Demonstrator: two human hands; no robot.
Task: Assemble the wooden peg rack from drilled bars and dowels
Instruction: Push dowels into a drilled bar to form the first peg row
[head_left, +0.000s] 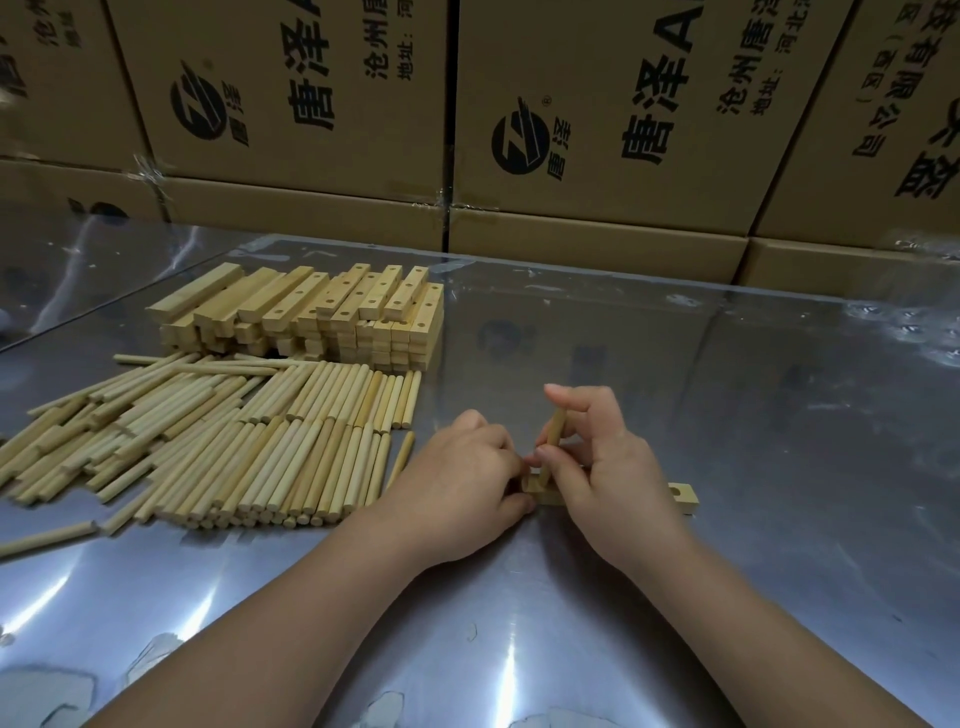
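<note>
- Right hand pinches a dowel, nearly upright, with its foot at the left end of a bar.
- Left hand curls round that left end, and the bar lies flat on the table, near centre.
- First peg going in, I reckon. Whether it is seated, I cannot tell.
- Right-end hole sits empty; the middle is hidden under the hand.
- Left, a dowel pile waits.
- Beyond it a bar stack, so early days.
- Far back, boxes.
</note>
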